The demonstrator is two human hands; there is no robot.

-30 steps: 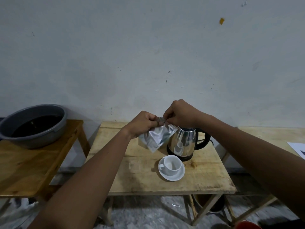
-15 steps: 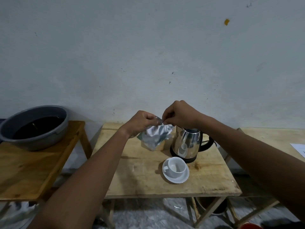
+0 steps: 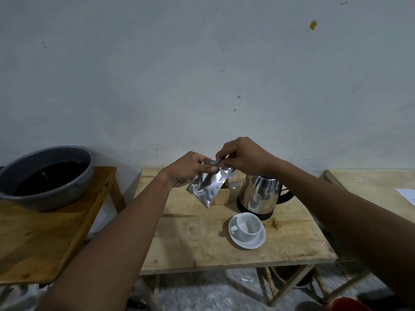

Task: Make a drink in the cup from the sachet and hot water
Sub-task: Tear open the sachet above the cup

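A silver foil sachet (image 3: 207, 186) hangs in the air above the middle wooden table (image 3: 202, 243). My left hand (image 3: 187, 168) pinches its top left corner. My right hand (image 3: 241, 157) pinches the top edge beside it, where a thin strip of foil bends away. Below and to the right, a white cup (image 3: 249, 225) stands on a white saucer (image 3: 247, 240), its handle to the left. A steel electric kettle (image 3: 259, 194) with a black handle stands just behind the cup.
A grey basin (image 3: 45, 176) of dark liquid sits on the left wooden table (image 3: 45, 239). A small wooden box (image 3: 222, 195) stands behind the sachet. A third table (image 3: 370, 185) with a white sheet of paper (image 3: 407, 196) is at the right. A red object (image 3: 350, 305) shows at the bottom right.
The sachet has turned and now hangs lower and more to the left of the kettle, with a strip at its top edge pulled apart between my hands. The view has shifted slightly.
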